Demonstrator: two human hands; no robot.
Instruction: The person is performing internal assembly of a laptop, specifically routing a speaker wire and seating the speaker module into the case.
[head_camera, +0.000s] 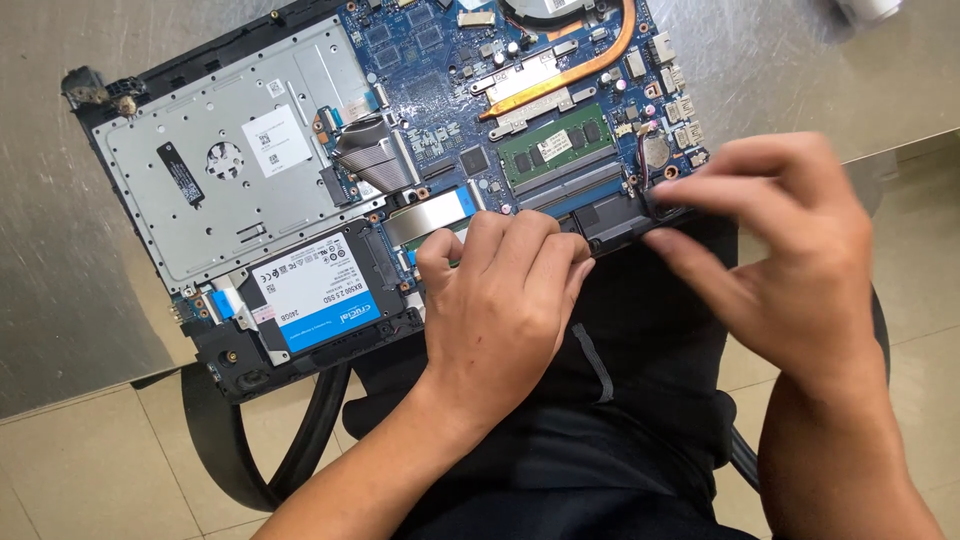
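An opened laptop (230, 150) lies bottom-up on a grey metal table (60, 230), with its blue circuit board (440, 60), a green memory stick (555, 145) and a copper heat pipe (570, 70) exposed. My left hand (500, 300) rests with curled fingers on the laptop's near edge, beside a silver flat cable (430, 215). My right hand (780, 250) pinches a black speaker part (615, 222) at the laptop's near right corner, thumb and fingers around thin wires. A blue-and-white drive (320, 300) sits in its bay at the near left.
A silver metal plate (200, 180) covers the laptop's left half. A white object (870, 8) shows at the table's top right corner. Below the table edge are my dark-clothed lap, a black chair (240, 440) and beige floor tiles (80, 470).
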